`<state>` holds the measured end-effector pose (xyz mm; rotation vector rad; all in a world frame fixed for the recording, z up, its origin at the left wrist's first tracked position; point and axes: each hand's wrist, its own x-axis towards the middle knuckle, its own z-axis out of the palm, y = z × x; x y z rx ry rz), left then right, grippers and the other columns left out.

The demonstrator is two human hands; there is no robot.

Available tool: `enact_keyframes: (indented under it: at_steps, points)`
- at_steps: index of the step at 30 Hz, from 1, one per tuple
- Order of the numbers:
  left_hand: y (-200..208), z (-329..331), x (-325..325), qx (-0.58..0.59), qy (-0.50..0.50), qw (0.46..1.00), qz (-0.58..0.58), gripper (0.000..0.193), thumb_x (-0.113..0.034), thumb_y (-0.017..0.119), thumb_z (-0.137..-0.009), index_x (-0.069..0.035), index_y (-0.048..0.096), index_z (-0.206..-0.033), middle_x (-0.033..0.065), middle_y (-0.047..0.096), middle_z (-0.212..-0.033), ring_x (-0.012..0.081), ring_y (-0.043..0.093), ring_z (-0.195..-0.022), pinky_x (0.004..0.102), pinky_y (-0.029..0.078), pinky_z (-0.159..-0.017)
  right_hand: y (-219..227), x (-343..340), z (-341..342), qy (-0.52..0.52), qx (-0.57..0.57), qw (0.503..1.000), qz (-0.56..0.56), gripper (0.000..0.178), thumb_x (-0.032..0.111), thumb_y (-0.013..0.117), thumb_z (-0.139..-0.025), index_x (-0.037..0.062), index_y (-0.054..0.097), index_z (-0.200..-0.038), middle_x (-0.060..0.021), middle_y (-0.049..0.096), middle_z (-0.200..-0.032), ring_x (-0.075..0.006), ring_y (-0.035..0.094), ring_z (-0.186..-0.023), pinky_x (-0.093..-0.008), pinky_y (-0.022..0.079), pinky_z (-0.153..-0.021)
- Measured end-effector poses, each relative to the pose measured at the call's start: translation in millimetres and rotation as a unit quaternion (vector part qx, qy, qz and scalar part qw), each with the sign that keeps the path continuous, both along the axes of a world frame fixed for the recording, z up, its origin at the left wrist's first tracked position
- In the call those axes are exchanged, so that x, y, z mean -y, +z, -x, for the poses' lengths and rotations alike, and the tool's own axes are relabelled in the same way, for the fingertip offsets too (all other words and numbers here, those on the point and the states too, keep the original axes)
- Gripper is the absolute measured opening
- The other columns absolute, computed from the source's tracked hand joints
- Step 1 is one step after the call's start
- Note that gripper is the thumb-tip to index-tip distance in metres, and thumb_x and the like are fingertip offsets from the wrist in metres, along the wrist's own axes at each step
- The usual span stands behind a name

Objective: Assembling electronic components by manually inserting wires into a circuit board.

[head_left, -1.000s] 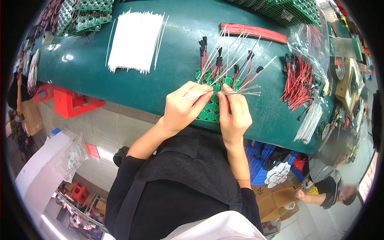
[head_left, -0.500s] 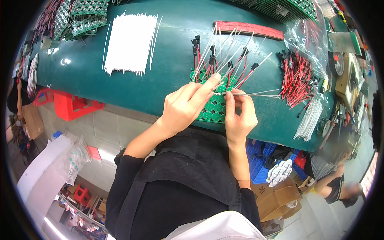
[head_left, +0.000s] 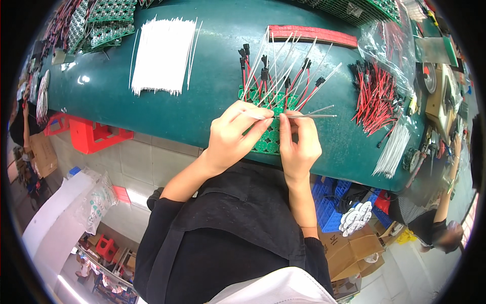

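Observation:
My left hand (head_left: 234, 130) and my right hand (head_left: 300, 143) meet over a panel of round green circuit boards (head_left: 272, 136). Each is closed in a pinch on thin white wires (head_left: 316, 116), which run between the fingertips and stick out past the right hand. Part of the wires is hidden by the fingers. Along the panel's far part, red-and-black leads (head_left: 305, 90) with black connectors stand up, mixed with several slanting white wires (head_left: 296, 58). Their lower ends are partly behind my fingers.
A thick stack of white wires (head_left: 163, 57) lies left on the green table (head_left: 111, 76). Beyond the panel rests a red bar (head_left: 314, 36). To the right are a heap of red-and-black leads (head_left: 375, 96) and a white wire bundle (head_left: 392, 152). A person (head_left: 430, 228) is at far right.
My left fingers have come down and closed on the wires beside my right fingertips. The wires' free ends now reach less far right. At far right, the other person's arm has stretched out.

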<state>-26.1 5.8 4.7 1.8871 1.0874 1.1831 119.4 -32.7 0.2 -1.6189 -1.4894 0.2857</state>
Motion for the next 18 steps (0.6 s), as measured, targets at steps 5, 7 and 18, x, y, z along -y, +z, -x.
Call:
enact_keyframes:
  at_steps: [5, 7, 18]
  points:
    - [-6.0, -2.9, 1.8, -0.014, 0.012, 1.000, -0.018, 0.017, 0.005, 0.076, -0.076, 0.001, 0.070, -0.092, 0.0108, 0.071, -0.089, 0.0173, 0.068, -0.073, 0.0264, 0.054, -0.060, -4.5, 0.1, 0.3, 0.016, 0.024, 0.999, -0.017, 0.019, -0.004, 0.075, -0.077, -0.0021, 0.063, -0.092, -0.0122, 0.068, -0.086, -0.0267, 0.066, -0.074, -0.0348, 0.055, -0.064]
    - [-6.1, -3.5, 1.3, -0.022, 0.015, 0.999, -0.023, 0.017, 0.005, 0.076, -0.076, 0.001, 0.069, -0.091, 0.0108, 0.071, -0.089, 0.0173, 0.067, -0.071, 0.0262, 0.054, -0.059, -4.9, 0.0, 0.6, 0.018, 0.039, 0.999, -0.026, 0.020, -0.004, 0.075, -0.077, -0.0023, 0.064, -0.094, -0.0124, 0.068, -0.087, -0.0267, 0.066, -0.074, -0.0348, 0.055, -0.064]
    - [-3.3, -6.1, -0.6, -0.056, 0.015, 0.998, -0.029, 0.018, 0.003, 0.076, -0.076, -0.001, 0.070, -0.093, 0.0100, 0.071, -0.089, 0.0191, 0.067, -0.071, 0.0269, 0.053, -0.058, 4.2, 7.4, -8.3, -0.025, -0.018, 0.999, -0.021, 0.020, -0.004, 0.074, -0.079, -0.0048, 0.066, -0.097, -0.0134, 0.069, -0.091, -0.0219, 0.065, -0.068, -0.0293, 0.054, -0.059]
